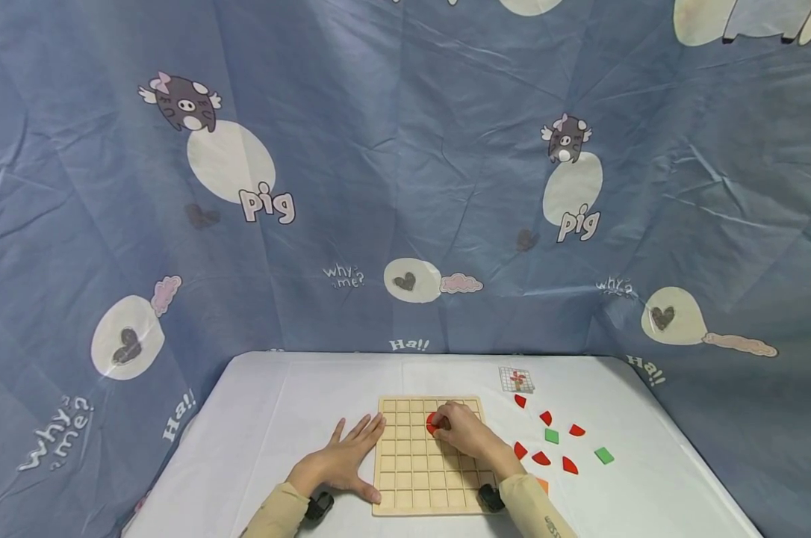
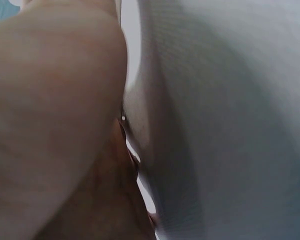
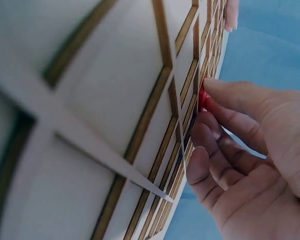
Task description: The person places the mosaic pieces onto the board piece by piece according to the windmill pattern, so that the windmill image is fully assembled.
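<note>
Red piece sits on the wooden grid board, in the upper rows right of centre, under the right hand's fingertips. It looks like the only piece on the board; every other visible cell is bare (the hand hides a few).

Judgement on progress: early. One piece is being seated, the rest wait on the white table right of the board: red pieces scattered loose, two green squares, an orange bit partly hidden by the sleeve. A small pattern card lies beyond them, near the board's far right corner.

Right hand: fingers curled, thumb and fingertips pinching the red piece against the grid ribs (the wrist view shows a red sliver right at the tips). Whether it is fully down in a cell cannot be told.

Left hand: flat, fingers straight and slightly spread, palm down on the table. Fingertips touch the board's left edge, thumb lies near its lower left corner. It holds nothing and looks like it is steadying the board. Its wrist view is just blurred skin and cloth.
</note>
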{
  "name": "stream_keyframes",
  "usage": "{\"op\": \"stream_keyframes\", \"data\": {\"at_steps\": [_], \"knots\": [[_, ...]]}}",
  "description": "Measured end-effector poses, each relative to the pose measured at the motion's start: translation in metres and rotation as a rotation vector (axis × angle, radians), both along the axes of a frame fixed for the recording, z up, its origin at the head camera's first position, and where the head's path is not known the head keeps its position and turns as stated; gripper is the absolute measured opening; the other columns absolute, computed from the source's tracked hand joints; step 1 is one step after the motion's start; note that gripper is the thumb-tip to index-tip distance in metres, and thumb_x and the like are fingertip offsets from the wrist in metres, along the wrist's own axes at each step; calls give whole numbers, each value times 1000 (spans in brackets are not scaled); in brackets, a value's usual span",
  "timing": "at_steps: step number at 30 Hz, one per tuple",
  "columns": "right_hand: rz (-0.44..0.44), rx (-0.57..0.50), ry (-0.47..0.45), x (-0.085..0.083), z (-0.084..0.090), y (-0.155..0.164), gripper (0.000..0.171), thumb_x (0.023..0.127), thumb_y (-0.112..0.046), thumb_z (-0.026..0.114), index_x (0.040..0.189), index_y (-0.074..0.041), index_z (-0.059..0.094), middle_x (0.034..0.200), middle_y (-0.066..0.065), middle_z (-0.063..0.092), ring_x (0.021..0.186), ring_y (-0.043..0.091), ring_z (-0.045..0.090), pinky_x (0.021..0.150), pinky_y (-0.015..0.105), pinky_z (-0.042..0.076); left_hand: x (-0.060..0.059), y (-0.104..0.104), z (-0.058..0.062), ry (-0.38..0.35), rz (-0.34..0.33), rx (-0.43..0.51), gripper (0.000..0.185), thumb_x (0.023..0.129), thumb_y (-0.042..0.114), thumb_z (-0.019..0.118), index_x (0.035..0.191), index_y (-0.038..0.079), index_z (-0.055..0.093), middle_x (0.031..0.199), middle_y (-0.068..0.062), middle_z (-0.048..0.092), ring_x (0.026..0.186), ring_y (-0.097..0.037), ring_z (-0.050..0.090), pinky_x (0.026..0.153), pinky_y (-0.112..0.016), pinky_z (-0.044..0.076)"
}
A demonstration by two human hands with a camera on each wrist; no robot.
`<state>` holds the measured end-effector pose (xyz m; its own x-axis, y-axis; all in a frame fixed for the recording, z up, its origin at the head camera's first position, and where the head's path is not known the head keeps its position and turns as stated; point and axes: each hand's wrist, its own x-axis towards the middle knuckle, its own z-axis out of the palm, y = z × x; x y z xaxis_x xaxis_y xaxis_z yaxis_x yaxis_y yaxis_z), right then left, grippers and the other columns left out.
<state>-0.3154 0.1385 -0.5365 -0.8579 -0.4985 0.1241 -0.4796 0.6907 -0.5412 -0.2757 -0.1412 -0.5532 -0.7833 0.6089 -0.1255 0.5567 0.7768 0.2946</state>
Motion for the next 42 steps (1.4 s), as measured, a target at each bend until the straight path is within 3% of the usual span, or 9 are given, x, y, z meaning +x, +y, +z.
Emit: {"op": "stream_keyframes", "data": {"at_steps": [15,23,28,36,42], "knots": [[-7,-28,96,12,4,35,6,88,-18,60,90,-13,63,83,-9,55,71,2,49,59,18,46,0,0,1,-10,-6,2,126,55,79,56,147,9,4,153,-9,1,139,-30,1,105,-62,-5],[-55,-49,64,22,11,79,5,87,-11,61,92,-11,63,86,-7,57,75,5,51,61,21,47,-1,0,1,-7,2,1,127,54,80,55,147,10,4,153,-8,1,140,-29,1,106,-62,-4],[-97,-58,11,27,12,107,8,85,-6,61,91,-10,63,84,-2,61,69,5,52,54,20,46,0,0,1,-7,-9,9,126,55,79,56,147,9,3,153,-9,2,139,-30,2,105,-63,-4],[-142,19,-14,37,10,136,12,79,-6,65,89,-12,64,85,-6,61,76,9,54,65,25,48,3,1,3,-3,-2,4,127,55,79,56,146,8,5,153,-10,3,139,-31,3,105,-63,-3],[-110,67,-68,41,6,144,22,77,-1,62,94,-14,65,84,-5,57,71,9,49,59,22,42,3,1,5,-5,-5,17,127,55,77,58,146,7,6,153,-11,3,139,-33,4,105,-63,-3]]}}
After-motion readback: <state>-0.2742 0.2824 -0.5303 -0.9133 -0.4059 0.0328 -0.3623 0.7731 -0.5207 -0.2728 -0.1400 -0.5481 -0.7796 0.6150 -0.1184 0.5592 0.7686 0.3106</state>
